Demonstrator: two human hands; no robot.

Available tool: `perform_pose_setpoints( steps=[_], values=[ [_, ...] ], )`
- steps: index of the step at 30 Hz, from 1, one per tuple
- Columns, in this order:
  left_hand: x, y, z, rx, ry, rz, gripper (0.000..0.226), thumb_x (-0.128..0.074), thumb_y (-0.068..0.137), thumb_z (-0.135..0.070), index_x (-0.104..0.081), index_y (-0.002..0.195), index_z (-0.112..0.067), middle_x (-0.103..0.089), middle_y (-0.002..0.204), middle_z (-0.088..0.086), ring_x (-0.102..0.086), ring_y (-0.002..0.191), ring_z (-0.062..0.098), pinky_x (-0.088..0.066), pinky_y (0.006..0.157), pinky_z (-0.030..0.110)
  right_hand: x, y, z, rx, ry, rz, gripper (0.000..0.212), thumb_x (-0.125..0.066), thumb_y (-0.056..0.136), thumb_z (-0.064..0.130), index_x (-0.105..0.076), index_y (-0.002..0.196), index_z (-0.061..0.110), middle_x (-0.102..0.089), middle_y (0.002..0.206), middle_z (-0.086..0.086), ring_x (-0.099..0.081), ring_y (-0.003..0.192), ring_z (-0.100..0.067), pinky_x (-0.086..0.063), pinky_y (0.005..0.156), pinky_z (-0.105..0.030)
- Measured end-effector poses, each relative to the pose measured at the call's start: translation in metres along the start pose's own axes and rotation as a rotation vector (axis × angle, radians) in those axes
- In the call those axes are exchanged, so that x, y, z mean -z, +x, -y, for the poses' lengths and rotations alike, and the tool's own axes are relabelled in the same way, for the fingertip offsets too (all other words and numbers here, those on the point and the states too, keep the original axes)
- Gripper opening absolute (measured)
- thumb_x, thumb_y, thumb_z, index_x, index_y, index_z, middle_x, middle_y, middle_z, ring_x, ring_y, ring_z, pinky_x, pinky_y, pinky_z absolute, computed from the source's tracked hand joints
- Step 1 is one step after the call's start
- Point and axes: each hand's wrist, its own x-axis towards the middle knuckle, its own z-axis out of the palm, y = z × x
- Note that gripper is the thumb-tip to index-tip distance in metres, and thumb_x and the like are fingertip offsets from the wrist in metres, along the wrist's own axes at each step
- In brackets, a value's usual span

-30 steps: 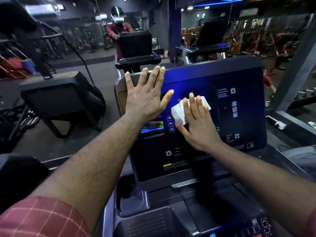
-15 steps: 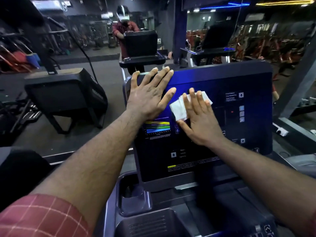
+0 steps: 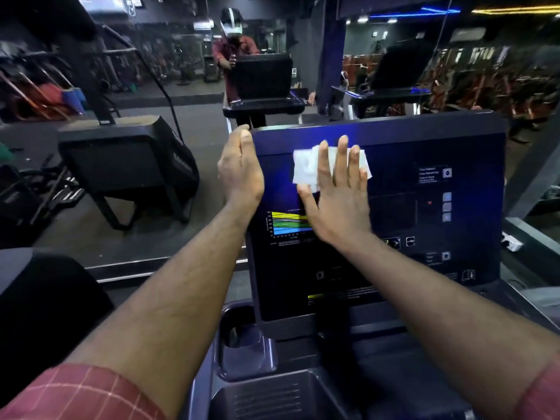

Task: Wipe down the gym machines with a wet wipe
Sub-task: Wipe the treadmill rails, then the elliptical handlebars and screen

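Obs., person standing at the console (image 3: 394, 147) of a gym machine, both arms stretched towards it.

Right hand (image 3: 336, 204): flat and open, palm against the face of the console, left of its centre. Fingers (image 3: 343, 153) are straight, slightly spread and point up towards the console's top edge. It presses the wipe (image 3: 306, 169) onto the panel. The wipe is white and crumpled, lies in the upper part of the console, and sticks out on both sides of the fingers, more on the left. Thumb lies at the wipe's lower left corner.

Left hand (image 3: 241, 171): seen edge-on at the console's left edge, near its top left corner. It grips that edge, thumb on the front face, fingertips curled over the corner; the rest of the fingers are hidden behind the panel.

Coloured chart (image 3: 288, 222) is lit on the console, just below the wipe and partly covered by the right palm.

Cup holder (image 3: 242, 344) sits under the console's lower left corner.

Red checked sleeve (image 3: 75, 392) is pushed up on the left arm.

Black machine (image 3: 127, 165) stands on the floor, left of the console.
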Motion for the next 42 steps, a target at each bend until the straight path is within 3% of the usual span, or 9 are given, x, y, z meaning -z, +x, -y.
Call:
perform_pose_setpoints(
  steps=[4,9,14,20,23,27,32,39,42],
  values=[
    [0.012,0.012,0.001,0.271,-0.603,0.137,0.024,-0.056,0.103,-0.021,-0.077,0.101,-0.01,-0.075,0.088,0.005,-0.068,0.081,0.02,-0.055,0.081,0.036,-0.009,-0.003,0.053,0.231,-0.027,0.07,0.08,-0.035,0.106,0.057,0.013,0.164,0.033,0.029,0.17,-0.004,0.024,0.157,-0.033,0.003,0.127,-0.057],
    [0.022,0.014,0.0,0.383,-0.72,0.308,0.026,-0.048,0.107,-0.019,-0.073,0.11,-0.01,-0.076,0.094,0.013,-0.071,0.079,0.027,-0.059,0.079,0.041,-0.015,-0.028,0.025,0.483,-0.132,0.06,0.075,-0.038,0.103,0.062,-0.002,0.165,0.041,0.011,0.174,0.006,0.011,0.16,-0.021,-0.007,0.129,-0.05],
    [0.017,0.008,-0.002,0.318,-0.602,0.232,0.028,-0.047,0.107,-0.021,-0.073,0.115,-0.011,-0.077,0.101,0.011,-0.071,0.092,0.025,-0.058,0.096,0.049,-0.003,0.007,0.058,0.158,-0.038,0.035,0.077,-0.033,0.106,0.055,0.012,0.164,0.036,0.031,0.169,-0.002,0.023,0.158,-0.03,0.002,0.128,-0.056],
    [0.008,-0.026,0.024,0.118,-0.127,0.131,0.045,-0.031,0.112,-0.053,-0.046,0.151,-0.036,-0.064,0.136,-0.006,-0.058,0.116,0.011,-0.043,0.109,0.034,-0.023,-0.042,0.033,0.513,-0.119,0.092,0.069,-0.034,0.106,0.06,-0.011,0.166,0.036,0.008,0.174,0.007,0.009,0.161,-0.02,-0.007,0.129,-0.05],
    [0.008,-0.045,0.045,0.125,-0.114,0.127,0.052,-0.027,0.113,-0.053,-0.035,0.161,-0.033,-0.058,0.15,-0.002,-0.055,0.128,0.016,-0.04,0.112,0.033,-0.013,-0.029,0.002,0.356,-0.127,0.071,0.078,-0.038,0.102,0.063,0.002,0.165,0.04,0.013,0.174,0.005,0.008,0.161,-0.022,-0.009,0.129,-0.055],
    [0.008,-0.061,0.06,0.261,-0.119,0.112,0.056,-0.032,0.109,-0.062,-0.055,0.136,-0.018,-0.065,0.121,-0.002,-0.061,0.117,0.022,-0.045,0.104,0.037,-0.019,-0.028,0.025,-0.022,-0.019,-0.009,0.082,-0.032,0.104,0.062,0.012,0.165,0.029,0.026,0.17,-0.008,0.017,0.159,-0.033,-0.002,0.127,-0.058],
    [0.008,-0.078,0.069,0.327,-0.11,0.085,0.055,-0.036,0.109,-0.061,-0.062,0.119,-0.014,-0.064,0.101,-0.01,-0.059,0.106,0.019,-0.038,0.09,0.031,-0.048,-0.097,0.004,0.514,-0.134,0.091,0.079,-0.039,0.102,0.066,-0.005,0.166,0.036,0.006,0.175,0.001,0.005,0.161,-0.022,-0.007,0.129,-0.052],
    [0.004,-0.092,0.076,0.28,-0.03,0.025,0.05,-0.034,0.111,-0.054,-0.06,0.116,-0.011,-0.063,0.091,-0.013,-0.058,0.084,-0.001,-0.039,0.071,0.014,-0.037,-0.079,-0.021,-0.147,0.039,-0.065,0.105,-0.039,0.1,0.073,0.008,0.164,0.004,0.017,0.171,-0.018,0.012,0.16,-0.033,-0.004,0.13,-0.052],
    [0.003,-0.092,0.077,0.243,-0.027,-0.018,0.051,-0.036,0.111,-0.054,-0.061,0.109,-0.009,-0.062,0.086,-0.011,-0.058,0.083,0.013,-0.038,0.078,0.028,-0.057,-0.104,0.014,0.104,0.002,0.031,0.1,-0.044,0.1,0.065,0.004,0.164,0.004,0.012,0.171,-0.02,0.01,0.16,-0.035,-0.005,0.129,-0.052]
  ],
)
